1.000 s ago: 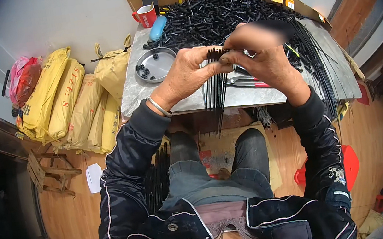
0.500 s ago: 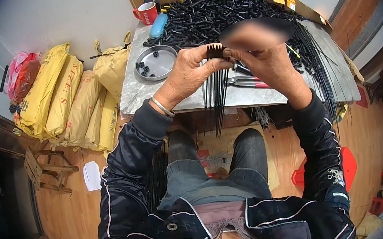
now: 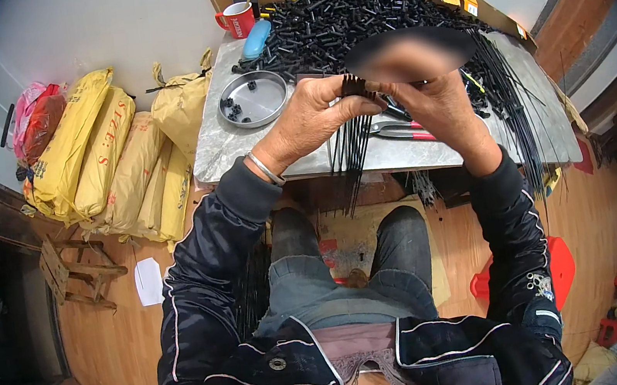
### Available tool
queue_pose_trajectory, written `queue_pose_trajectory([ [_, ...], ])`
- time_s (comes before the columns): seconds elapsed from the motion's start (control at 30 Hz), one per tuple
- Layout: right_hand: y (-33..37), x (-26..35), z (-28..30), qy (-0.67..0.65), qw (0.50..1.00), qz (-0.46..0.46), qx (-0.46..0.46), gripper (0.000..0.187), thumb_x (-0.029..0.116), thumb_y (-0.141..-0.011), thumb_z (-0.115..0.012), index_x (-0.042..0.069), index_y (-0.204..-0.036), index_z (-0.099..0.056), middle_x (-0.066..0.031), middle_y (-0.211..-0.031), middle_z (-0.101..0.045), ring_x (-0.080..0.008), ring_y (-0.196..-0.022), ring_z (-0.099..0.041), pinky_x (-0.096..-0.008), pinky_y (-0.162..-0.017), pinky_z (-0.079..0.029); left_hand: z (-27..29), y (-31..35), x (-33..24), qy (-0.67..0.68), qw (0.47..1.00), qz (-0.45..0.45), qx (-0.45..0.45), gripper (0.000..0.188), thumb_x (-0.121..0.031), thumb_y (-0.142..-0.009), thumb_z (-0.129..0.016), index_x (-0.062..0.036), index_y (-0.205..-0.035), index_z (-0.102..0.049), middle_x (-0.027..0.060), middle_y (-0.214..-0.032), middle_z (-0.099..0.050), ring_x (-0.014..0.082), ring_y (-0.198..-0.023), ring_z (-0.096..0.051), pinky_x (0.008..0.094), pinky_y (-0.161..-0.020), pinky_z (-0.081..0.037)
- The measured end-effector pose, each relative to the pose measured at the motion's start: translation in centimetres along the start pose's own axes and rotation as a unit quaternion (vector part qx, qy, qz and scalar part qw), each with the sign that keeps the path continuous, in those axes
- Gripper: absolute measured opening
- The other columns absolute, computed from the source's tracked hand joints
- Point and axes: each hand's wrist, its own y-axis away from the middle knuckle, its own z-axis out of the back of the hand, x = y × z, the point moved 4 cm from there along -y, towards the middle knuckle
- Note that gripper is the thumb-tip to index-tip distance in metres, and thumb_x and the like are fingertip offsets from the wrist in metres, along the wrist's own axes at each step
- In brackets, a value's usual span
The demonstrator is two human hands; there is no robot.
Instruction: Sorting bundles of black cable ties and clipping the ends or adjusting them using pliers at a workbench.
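Note:
Above the table's front edge, my left hand [image 3: 305,119] is closed around the top of a bundle of thin black rods [image 3: 353,144]. Their long ends fan downward past the edge. My right hand [image 3: 433,106] meets it from the right, its thumb pinched close to the bundle's dark upper ends. A blurred oval covers part of the right hand, so most of its fingers are hidden. Just below the hands lies a red-handled tool [image 3: 414,133], probably pliers, partly behind the rods. Behind them spreads a big heap of short black tubular parts [image 3: 348,16].
Left on the grey table [image 3: 221,153] stand a round metal tray [image 3: 285,100] with several small black pieces, a blue case [image 3: 256,39] and a red mug [image 3: 239,21]. More black rods [image 3: 521,118] overhang the right side. Yellow sacks [image 3: 97,154] lean at the left.
Both hands have come slightly lower and closer together over the bundle. The rods' upper ends, which stood up between the fingers, are now more covered by the thumbs.

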Motion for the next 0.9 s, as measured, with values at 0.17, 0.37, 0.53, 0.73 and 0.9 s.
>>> queue_pose_trajectory([
  [0.17,-0.6,0.9,0.5,0.076,0.996,0.032,0.032,0.007,0.002,-0.078,-0.071,0.0,-0.082,-0.066,-0.0038,-0.074,-0.058,-0.01,-0.06,-0.055,-0.0235,-0.052,-0.043,0.2,-0.1,-0.3,-0.04,0.999,-0.008,0.008,0.017,-0.016,-0.088,-0.065,-0.0044,-0.099,-0.071,0.004,-0.086,-0.073,0.0074,-0.08,-0.066,0.0246,-0.072,-0.051],
  [0.37,0.3,0.3,-0.6,-0.014,1.0,0.0,-0.005,0.01,0.002,-0.077,-0.071,0.0,-0.083,-0.063,-0.0046,-0.073,-0.058,-0.011,-0.06,-0.056,-0.0238,-0.052,-0.044,0.1,0.0,-0.4,-0.057,0.998,-0.014,0.006,0.017,-0.018,-0.088,-0.066,-0.0047,-0.097,-0.071,0.0043,-0.084,-0.072,0.0077,-0.079,-0.066,0.0248,-0.071,-0.051],
  [0.53,-0.2,0.8,-0.3,0.064,0.998,0.016,0.017,0.015,0.014,-0.076,-0.075,0.005,-0.081,-0.064,-0.0045,-0.075,-0.063,-0.0162,-0.062,-0.063,-0.0272,-0.055,-0.05,0.3,0.2,-0.2,-0.04,0.999,0.003,0.009,0.018,-0.02,-0.088,-0.066,-0.0047,-0.096,-0.071,0.0045,-0.084,-0.072,0.0093,-0.079,-0.066,0.0256,-0.07,-0.051],
  [0.73,-0.4,0.4,0.1,0.067,0.997,0.021,0.04,0.019,0.016,-0.074,-0.077,0.006,-0.081,-0.063,-0.0041,-0.074,-0.062,-0.0149,-0.061,-0.061,-0.026,-0.054,-0.049,0.0,-0.2,-0.7,-0.068,0.996,-0.044,0.026,0.017,-0.02,-0.088,-0.066,-0.0053,-0.096,-0.071,0.0054,-0.084,-0.072,0.0107,-0.079,-0.067,0.0263,-0.069,-0.051],
  [0.9,-0.2,0.4,-0.4,0.046,0.998,0.04,0.034,0.022,0.017,-0.073,-0.078,0.005,-0.081,-0.062,-0.0038,-0.073,-0.06,-0.0146,-0.06,-0.06,-0.0256,-0.054,-0.049,0.0,-0.2,-0.6,-0.073,0.995,-0.034,0.053,0.017,-0.019,-0.087,-0.067,-0.0042,-0.095,-0.07,0.0056,-0.083,-0.072,0.0111,-0.078,-0.067,0.0268,-0.069,-0.051],
])
